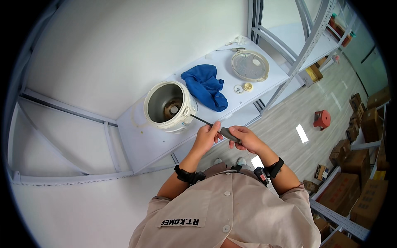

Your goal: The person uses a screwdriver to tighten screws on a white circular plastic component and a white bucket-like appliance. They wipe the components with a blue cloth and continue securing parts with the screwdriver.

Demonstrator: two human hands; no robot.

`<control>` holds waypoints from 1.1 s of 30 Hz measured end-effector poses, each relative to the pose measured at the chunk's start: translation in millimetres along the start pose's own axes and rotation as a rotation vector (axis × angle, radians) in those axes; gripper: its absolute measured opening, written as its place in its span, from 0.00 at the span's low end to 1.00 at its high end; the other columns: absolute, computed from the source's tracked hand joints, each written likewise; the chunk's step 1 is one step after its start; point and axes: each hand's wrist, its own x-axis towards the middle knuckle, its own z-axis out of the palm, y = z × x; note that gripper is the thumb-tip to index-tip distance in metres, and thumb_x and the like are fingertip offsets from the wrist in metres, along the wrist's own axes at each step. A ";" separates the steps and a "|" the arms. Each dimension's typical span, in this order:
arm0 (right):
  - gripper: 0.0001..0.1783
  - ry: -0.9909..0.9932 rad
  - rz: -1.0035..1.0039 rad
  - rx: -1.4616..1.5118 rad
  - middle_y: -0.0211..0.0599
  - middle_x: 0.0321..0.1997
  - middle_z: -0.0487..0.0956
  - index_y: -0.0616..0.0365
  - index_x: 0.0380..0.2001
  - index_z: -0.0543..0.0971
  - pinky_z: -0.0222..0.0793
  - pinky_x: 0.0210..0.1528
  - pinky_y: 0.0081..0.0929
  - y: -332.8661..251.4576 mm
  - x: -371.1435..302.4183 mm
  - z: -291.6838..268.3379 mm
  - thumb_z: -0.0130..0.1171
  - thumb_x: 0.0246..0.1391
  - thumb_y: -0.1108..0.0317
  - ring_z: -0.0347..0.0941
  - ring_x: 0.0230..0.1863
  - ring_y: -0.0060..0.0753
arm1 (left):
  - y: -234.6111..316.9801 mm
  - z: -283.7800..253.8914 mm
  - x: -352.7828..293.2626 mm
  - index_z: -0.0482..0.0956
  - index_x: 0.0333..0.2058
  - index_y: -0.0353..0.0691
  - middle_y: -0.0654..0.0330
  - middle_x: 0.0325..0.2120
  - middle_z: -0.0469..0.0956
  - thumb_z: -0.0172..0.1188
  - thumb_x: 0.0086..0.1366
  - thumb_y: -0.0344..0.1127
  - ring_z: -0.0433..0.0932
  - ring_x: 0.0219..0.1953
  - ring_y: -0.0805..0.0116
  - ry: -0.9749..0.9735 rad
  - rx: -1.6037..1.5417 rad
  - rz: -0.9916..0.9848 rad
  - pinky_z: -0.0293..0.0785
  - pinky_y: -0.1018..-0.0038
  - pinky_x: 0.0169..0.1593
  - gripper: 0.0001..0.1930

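Gripping the screwdriver [228,134], the left hand [206,135] and right hand [246,138] have fingers curled closed around it, the left partly hiding where shaft meets handle. The handle is grey, the slim shaft [200,120] dark; its tip, left of the fingers, lies at the pot [174,125], contact unclear. Beyond the fingers: a blue cloth [204,84] and, farther right, a round lid [249,68]. Below them, the shirt [252,206] bears dark lettering [180,222].

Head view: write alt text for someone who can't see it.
The left hand and right hand hold a gray-handled screwdriver pointing toward an open white pot on a shelf. A blue cloth and a round lid lie to the pot's right.
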 end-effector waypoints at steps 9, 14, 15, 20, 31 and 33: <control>0.17 0.235 -0.401 -0.552 0.29 0.25 0.75 0.56 0.53 0.84 0.67 0.30 0.27 2.3 -3.6 17.7 0.65 0.68 0.58 0.69 0.27 0.21 | 9.5 -0.9 -1.1 0.82 0.31 0.28 0.54 0.22 0.82 0.60 0.75 0.60 0.76 0.19 0.74 0.033 0.006 -0.037 0.70 0.78 0.24 0.32; 0.26 0.446 -0.821 -1.232 0.35 0.32 0.77 0.47 0.59 0.81 0.74 0.33 0.38 3.6 -5.0 15.2 0.73 0.56 0.64 0.78 0.31 0.42 | 3.8 0.9 3.7 0.81 0.32 0.26 0.54 0.22 0.81 0.60 0.75 0.61 0.76 0.18 0.73 0.044 -0.056 -0.042 0.70 0.78 0.23 0.34; 0.28 0.462 -0.837 -1.311 0.36 0.34 0.78 0.46 0.60 0.81 0.74 0.34 0.40 1.3 -7.2 16.6 0.74 0.54 0.65 0.78 0.33 0.46 | 2.8 0.7 4.4 0.81 0.32 0.26 0.54 0.21 0.81 0.60 0.75 0.61 0.76 0.19 0.73 0.046 -0.068 -0.047 0.70 0.78 0.23 0.34; 0.26 0.412 -0.823 -0.926 0.32 0.37 0.80 0.50 0.59 0.80 0.73 0.31 0.33 4.3 -5.8 15.0 0.73 0.59 0.62 0.79 0.33 0.35 | 1.8 2.8 3.0 0.80 0.33 0.29 0.57 0.22 0.80 0.60 0.75 0.60 0.76 0.20 0.74 0.034 -0.139 -0.028 0.69 0.79 0.25 0.31; 0.19 0.311 -0.474 -0.623 0.34 0.33 0.81 0.60 0.51 0.82 0.73 0.34 0.32 9.7 -4.4 11.0 0.72 0.61 0.63 0.76 0.29 0.29 | 5.9 -2.7 -0.5 0.80 0.33 0.33 0.58 0.23 0.80 0.60 0.75 0.58 0.74 0.22 0.76 -0.008 -0.180 -0.057 0.68 0.79 0.28 0.28; 0.21 0.380 -0.700 -0.757 0.35 0.35 0.80 0.59 0.52 0.82 0.73 0.36 0.33 9.7 -2.5 12.6 0.75 0.57 0.67 0.76 0.32 0.31 | 1.1 -7.4 0.6 0.80 0.33 0.33 0.58 0.22 0.80 0.60 0.75 0.58 0.75 0.22 0.75 -0.021 -0.137 -0.079 0.68 0.79 0.27 0.28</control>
